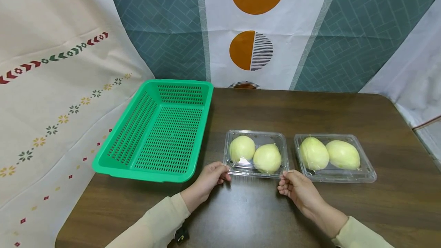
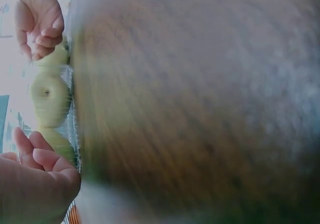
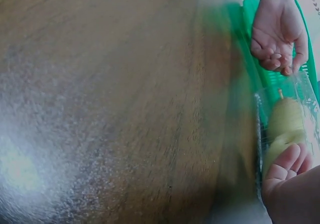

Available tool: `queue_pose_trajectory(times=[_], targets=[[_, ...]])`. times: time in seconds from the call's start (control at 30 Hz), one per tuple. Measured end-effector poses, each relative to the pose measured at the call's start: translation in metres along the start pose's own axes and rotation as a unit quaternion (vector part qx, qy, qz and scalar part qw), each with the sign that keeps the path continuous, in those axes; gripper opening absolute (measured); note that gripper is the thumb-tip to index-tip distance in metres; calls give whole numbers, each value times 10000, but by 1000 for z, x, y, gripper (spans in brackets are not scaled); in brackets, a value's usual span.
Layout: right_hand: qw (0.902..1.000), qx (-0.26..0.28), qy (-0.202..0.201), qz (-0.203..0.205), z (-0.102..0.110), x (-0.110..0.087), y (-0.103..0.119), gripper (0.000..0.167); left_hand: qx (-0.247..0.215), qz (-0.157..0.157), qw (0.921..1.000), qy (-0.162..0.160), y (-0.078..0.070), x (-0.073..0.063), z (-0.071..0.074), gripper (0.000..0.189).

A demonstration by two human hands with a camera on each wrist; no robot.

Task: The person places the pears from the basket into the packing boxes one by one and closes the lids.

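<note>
In the head view a clear plastic clamshell box (image 1: 256, 132) lies on the table with two pale yellow-green pears inside, a left pear (image 1: 242, 148) and a right pear (image 1: 267, 158). My left hand (image 1: 209, 179) pinches the box's front left corner between thumb and fingers. At the front right corner, my right hand (image 1: 303, 192) pinches the edge in the same way. The right wrist view shows a stem on one pear (image 3: 286, 115) under the clear plastic. Whether the lid's edge is fastened, I cannot tell.
A second clear box (image 1: 344, 179) with two more pears stands just right of the first. To the left sits a green perforated plastic basket (image 1: 203, 141), near the table's left edge. Patterned cloths (image 1: 162, 41) hang behind and beside the brown wooden table (image 1: 310, 114).
</note>
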State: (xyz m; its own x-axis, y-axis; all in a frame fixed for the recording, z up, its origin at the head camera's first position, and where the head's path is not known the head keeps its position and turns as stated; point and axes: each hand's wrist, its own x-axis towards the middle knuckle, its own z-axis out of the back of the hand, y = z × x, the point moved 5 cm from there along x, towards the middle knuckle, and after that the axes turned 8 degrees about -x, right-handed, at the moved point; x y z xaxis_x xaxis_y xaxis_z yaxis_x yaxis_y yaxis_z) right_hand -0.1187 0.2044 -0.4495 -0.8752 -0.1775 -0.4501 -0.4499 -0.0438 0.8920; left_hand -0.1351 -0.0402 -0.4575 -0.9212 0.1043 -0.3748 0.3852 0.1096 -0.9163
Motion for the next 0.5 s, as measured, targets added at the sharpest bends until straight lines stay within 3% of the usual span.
queue_pose_trajectory(times=[0.5], targets=[[9999, -116, -64, -84, -1, 0, 1, 22, 334, -60, 9993, -122, -3, -2, 1, 14]])
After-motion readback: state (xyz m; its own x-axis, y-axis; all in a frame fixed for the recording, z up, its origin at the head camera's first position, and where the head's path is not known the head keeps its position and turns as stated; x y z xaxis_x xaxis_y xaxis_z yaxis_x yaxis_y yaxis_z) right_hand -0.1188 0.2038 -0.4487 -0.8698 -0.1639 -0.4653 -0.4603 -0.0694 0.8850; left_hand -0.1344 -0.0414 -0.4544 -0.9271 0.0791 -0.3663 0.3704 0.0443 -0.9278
